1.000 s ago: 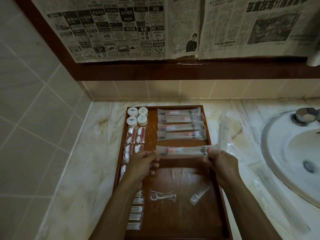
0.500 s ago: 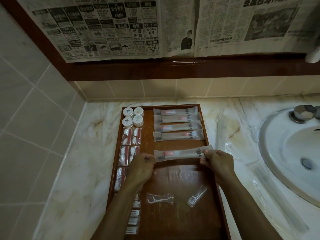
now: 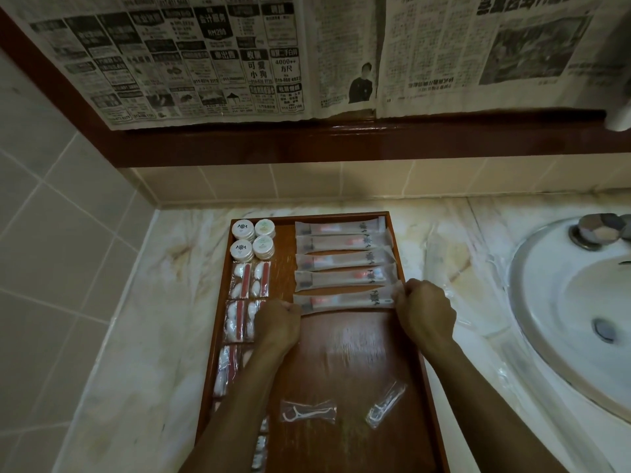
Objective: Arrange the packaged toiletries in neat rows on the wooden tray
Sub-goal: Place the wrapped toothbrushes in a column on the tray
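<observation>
A wooden tray (image 3: pixel 345 356) lies on the marble counter. Several long toothbrush packets (image 3: pixel 343 256) lie in a stacked row at its far right. Just below them lies one more toothbrush packet (image 3: pixel 345 301), pinched at its left end by my left hand (image 3: pixel 277 325) and at its right end by my right hand (image 3: pixel 425 310). Round white soap tins (image 3: pixel 253 239) fill the far left corner, with cotton-bud packets (image 3: pixel 246 295) in a column below them. Two floss-pick packets (image 3: pixel 309 411) lie loose near the tray's front.
A white sink (image 3: pixel 577 312) with a metal tap knob (image 3: pixel 602 231) sits to the right. Clear plastic wrappers (image 3: pixel 440 257) lie on the counter between tray and sink. Tiled wall stands at the left, newspaper hangs over the wooden ledge at the back.
Both hands have carried the packet away from me and lowered it to just under the fourth packet in the row.
</observation>
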